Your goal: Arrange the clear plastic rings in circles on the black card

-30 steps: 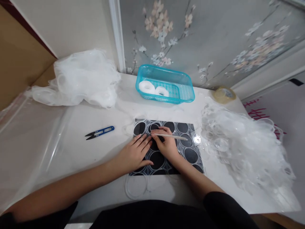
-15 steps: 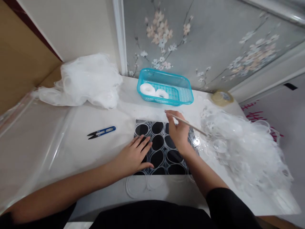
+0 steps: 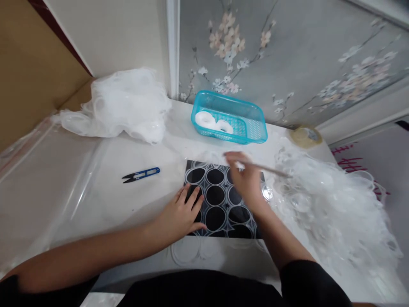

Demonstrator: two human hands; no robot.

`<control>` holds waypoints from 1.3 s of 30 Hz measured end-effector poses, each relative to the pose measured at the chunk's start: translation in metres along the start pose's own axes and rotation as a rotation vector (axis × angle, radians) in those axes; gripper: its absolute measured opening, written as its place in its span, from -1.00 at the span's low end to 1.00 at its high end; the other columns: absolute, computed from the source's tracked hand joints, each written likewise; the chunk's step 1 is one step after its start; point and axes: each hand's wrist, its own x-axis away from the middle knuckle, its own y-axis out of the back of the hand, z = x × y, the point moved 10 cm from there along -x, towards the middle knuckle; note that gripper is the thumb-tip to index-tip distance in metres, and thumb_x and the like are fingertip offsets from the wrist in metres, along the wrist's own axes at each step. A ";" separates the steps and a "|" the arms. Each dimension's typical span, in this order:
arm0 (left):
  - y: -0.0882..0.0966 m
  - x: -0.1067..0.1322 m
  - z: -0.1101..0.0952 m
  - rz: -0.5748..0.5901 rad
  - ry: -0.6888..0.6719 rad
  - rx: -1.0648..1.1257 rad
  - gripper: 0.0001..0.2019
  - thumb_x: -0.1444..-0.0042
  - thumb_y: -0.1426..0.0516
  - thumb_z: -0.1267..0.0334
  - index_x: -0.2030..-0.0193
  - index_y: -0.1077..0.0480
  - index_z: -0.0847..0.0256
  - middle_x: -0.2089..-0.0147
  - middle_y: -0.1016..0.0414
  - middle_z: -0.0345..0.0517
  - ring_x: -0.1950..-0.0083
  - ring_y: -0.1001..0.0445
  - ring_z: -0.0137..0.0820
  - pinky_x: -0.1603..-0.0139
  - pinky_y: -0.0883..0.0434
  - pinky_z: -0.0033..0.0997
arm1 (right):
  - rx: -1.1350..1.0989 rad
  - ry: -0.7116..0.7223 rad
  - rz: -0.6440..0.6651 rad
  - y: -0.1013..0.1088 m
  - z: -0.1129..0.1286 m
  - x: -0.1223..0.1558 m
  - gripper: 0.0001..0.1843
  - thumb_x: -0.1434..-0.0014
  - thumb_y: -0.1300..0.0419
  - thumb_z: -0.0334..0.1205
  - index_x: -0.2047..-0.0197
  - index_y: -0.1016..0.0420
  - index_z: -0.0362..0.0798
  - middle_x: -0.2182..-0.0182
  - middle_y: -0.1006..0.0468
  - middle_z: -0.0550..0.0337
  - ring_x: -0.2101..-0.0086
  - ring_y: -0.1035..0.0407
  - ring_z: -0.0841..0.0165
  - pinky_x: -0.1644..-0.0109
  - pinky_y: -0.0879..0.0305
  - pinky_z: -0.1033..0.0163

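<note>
Press the dark sheet (image 3: 215,195) flat with left hand (image 3: 182,214), fingers spread along its left; lightly guide the stick (image 3: 270,169) pinched in right hand (image 3: 247,181).

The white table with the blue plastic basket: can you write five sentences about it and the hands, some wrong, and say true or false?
1. The right hand holds a thin pale-brown stick. True.
2. The left hand is inside the basket. False: the left hand rests on a dark sheet patterned with circles.
3. White rings sit in the blue plastic basket. True.
4. The blue-and-black snips are in the right hand. False: the snips lie on the white table.
5. A yellowish tape roll is right of the basket. True.
</note>
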 end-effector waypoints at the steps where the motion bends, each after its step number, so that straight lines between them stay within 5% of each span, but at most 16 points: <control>1: 0.001 0.000 0.002 -0.003 0.019 -0.009 -0.21 -0.11 -0.01 -0.29 -0.22 -0.31 0.39 -0.26 -0.27 0.30 -0.26 -0.25 0.15 -0.21 -0.21 0.02 | -0.089 -0.011 0.131 -0.030 0.006 0.013 -0.83 -0.25 -0.09 -0.28 0.25 -0.53 0.04 0.25 -0.61 0.13 0.17 -0.47 0.26 0.04 -0.39 0.04; 4: 0.002 -0.001 0.005 -0.016 0.049 -0.024 -0.19 -0.09 -0.04 -0.29 -0.19 -0.31 0.48 -0.20 -0.33 0.39 -0.19 -0.33 0.12 -0.19 -0.24 0.00 | -0.208 -0.102 0.299 -0.087 0.009 0.046 -0.83 -0.24 -0.12 -0.26 0.22 -0.56 0.01 0.25 -0.62 0.13 0.14 -0.43 0.26 0.00 -0.37 0.08; 6: 0.003 -0.002 0.005 -0.029 0.032 -0.023 -0.18 -0.09 -0.05 -0.28 -0.17 -0.32 0.53 -0.17 -0.36 0.41 -0.16 -0.37 0.09 -0.18 -0.26 -0.03 | -0.210 -0.157 0.336 -0.102 0.004 0.057 -0.84 -0.23 -0.15 -0.25 0.21 -0.58 0.02 0.25 -0.63 0.14 0.09 -0.39 0.23 -0.05 -0.33 0.04; 19: 0.003 -0.002 0.003 -0.063 0.018 -0.013 -0.17 -0.10 -0.05 -0.27 -0.13 -0.32 0.63 -0.16 -0.34 0.50 -0.18 -0.36 0.11 -0.19 -0.27 -0.06 | -0.135 -0.193 0.339 -0.104 -0.003 0.063 -0.84 -0.20 -0.19 -0.19 0.22 -0.60 0.03 0.26 -0.63 0.12 0.04 -0.35 0.17 -0.06 -0.31 0.00; 26: -0.011 0.004 -0.004 -0.028 0.061 0.010 0.00 -0.01 0.02 -0.41 -0.17 -0.27 0.67 -0.20 -0.24 0.61 -0.23 -0.26 0.25 -0.22 -0.17 0.08 | 0.105 0.262 0.519 -0.111 0.029 0.070 -0.70 -0.25 -0.08 -0.32 -0.01 -0.51 0.00 0.04 -0.58 0.08 -0.12 -0.27 0.12 -0.15 -0.22 -0.04; 30: -0.021 0.010 -0.008 0.012 0.091 0.020 0.13 0.10 0.08 -0.51 -0.23 -0.22 0.64 -0.27 -0.11 0.65 -0.29 -0.14 0.32 -0.24 -0.12 0.14 | 0.196 0.365 0.568 -0.120 0.029 0.057 -0.67 -0.21 -0.08 -0.38 -0.02 -0.49 -0.16 0.10 -0.59 -0.07 0.02 -0.40 0.13 -0.07 -0.31 0.01; 33: -0.021 0.011 -0.009 0.006 0.098 0.011 0.15 0.11 0.07 -0.51 -0.27 -0.17 0.63 -0.29 -0.06 0.66 -0.30 -0.08 0.36 -0.25 -0.08 0.17 | 0.203 0.327 0.400 -0.102 0.025 0.029 -0.68 -0.18 -0.04 -0.42 0.05 -0.52 -0.13 0.16 -0.61 -0.04 0.10 -0.45 0.20 -0.04 -0.35 0.06; 39: -0.021 0.008 -0.005 0.035 0.092 -0.008 0.10 0.06 0.09 -0.49 -0.28 -0.18 0.59 -0.28 -0.12 0.59 -0.30 -0.13 0.27 -0.25 -0.12 0.09 | 0.111 0.041 -0.159 0.012 -0.003 -0.022 -0.80 -0.15 -0.10 -0.28 0.31 -0.58 -0.05 0.32 -0.65 0.10 0.30 -0.53 0.25 0.14 -0.43 0.10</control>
